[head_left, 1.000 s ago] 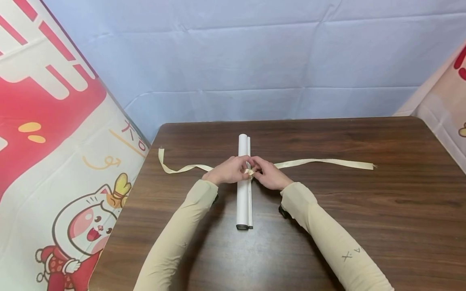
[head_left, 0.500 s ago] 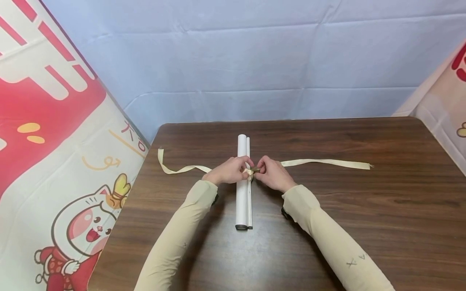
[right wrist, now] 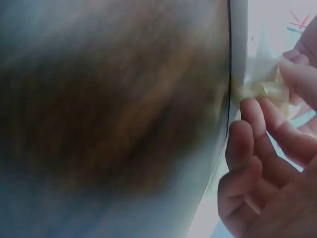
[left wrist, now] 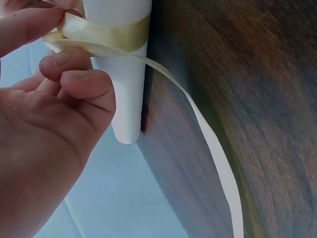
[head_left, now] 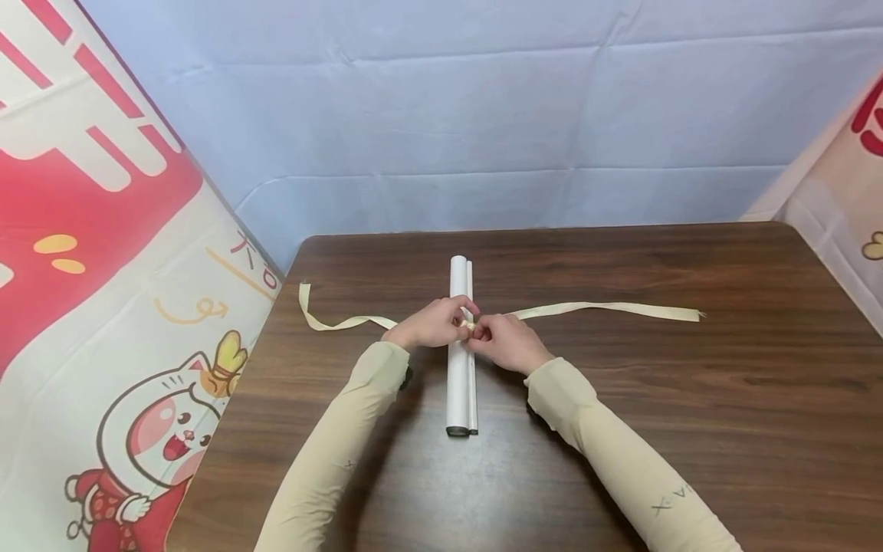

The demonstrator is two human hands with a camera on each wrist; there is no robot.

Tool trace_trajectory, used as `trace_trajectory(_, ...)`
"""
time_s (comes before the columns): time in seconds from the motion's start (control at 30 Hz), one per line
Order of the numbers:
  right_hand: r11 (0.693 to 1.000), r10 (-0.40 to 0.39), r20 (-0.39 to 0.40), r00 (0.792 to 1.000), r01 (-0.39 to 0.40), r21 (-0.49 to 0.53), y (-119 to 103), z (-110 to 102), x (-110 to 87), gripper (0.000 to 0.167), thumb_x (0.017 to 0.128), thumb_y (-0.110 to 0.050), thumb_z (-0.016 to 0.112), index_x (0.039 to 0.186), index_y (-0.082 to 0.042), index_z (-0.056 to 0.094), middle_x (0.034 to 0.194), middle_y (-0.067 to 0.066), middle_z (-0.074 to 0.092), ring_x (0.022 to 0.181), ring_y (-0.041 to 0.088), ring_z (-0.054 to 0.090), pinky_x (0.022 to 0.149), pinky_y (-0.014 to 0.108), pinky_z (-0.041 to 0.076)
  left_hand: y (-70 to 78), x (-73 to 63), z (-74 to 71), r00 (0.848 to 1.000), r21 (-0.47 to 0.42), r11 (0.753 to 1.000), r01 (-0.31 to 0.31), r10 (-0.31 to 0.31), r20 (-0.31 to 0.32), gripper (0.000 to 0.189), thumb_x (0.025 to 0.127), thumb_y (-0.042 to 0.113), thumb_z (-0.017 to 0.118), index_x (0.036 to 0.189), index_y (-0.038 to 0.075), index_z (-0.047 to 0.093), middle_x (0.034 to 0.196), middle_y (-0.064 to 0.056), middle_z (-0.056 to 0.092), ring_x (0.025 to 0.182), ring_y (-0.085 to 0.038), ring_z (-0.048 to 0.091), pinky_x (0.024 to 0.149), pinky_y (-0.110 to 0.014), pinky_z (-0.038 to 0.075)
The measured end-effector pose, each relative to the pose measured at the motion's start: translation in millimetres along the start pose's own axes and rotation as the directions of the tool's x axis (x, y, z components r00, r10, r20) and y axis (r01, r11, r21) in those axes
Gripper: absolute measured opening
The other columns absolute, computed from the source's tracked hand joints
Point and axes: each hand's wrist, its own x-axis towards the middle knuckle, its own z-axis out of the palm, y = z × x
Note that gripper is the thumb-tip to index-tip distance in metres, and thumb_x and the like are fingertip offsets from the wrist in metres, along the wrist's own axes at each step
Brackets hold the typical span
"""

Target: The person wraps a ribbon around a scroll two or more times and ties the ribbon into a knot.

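Note:
A white rolled scroll point(head_left: 458, 391) with dark ends lies lengthwise on the table, a thin white rod point(head_left: 473, 399) along its right side. A cream satin ribbon point(left wrist: 106, 34) wraps round its middle, gathered at a knot point(head_left: 469, 325). My left hand point(head_left: 436, 322) rests over the roll and pinches the ribbon by the knot. From the right, my right hand point(head_left: 512, 342) pinches ribbon at the same spot, its other fingers curled in the right wrist view. Exactly how the ribbon loops between the fingertips is partly hidden.
One ribbon tail point(head_left: 345, 322) stretches left over the brown wooden table point(head_left: 690, 399), the other tail point(head_left: 621, 307) right. Pale blue cloth point(head_left: 441, 115) hangs behind the table. A printed cartoon banner point(head_left: 83, 268) stands at the left, another point(head_left: 848, 199) at the right.
My right hand first drew a little to the right with a bit of ribbon, then came back left and nearer to the body at the knot. My left hand stays in place.

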Motion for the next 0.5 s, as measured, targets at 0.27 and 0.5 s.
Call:
trace_trajectory(0.27,0.998,0.003,-0.020,1.000,-0.004,-0.060,1.8,4.5,-1.7,0.008,0.084,-0.018,0.063,0.078,-0.014,0.064,0.064,-0.004,0.056,0.059,0.011,0.049,0.056,0.026,0.038,-2.2,-2.5,-3.7,1.000,-0.009,1.000,-0.010,0.010,-0.021,0.034,0.088,0.003,0.053,0.122,0.002,0.055,0.093,-0.012,0.067,0.075,-0.013,0.057,0.067,-0.020,0.044)
trace_trajectory(0.5,0.999,0.030,-0.018,0.999,-0.030,0.028,6.6,1.6,-3.9,0.005,0.076,-0.012,0.067,0.078,-0.010,0.063,0.069,-0.001,0.062,0.063,0.011,0.053,0.061,0.026,0.043,-5.2,-2.7,-4.9,1.000,0.002,1.000,0.007,-0.007,-0.029,0.033,0.088,0.002,0.052,0.121,0.002,0.057,0.088,-0.010,0.064,0.070,-0.012,0.054,0.064,-0.019,0.043)
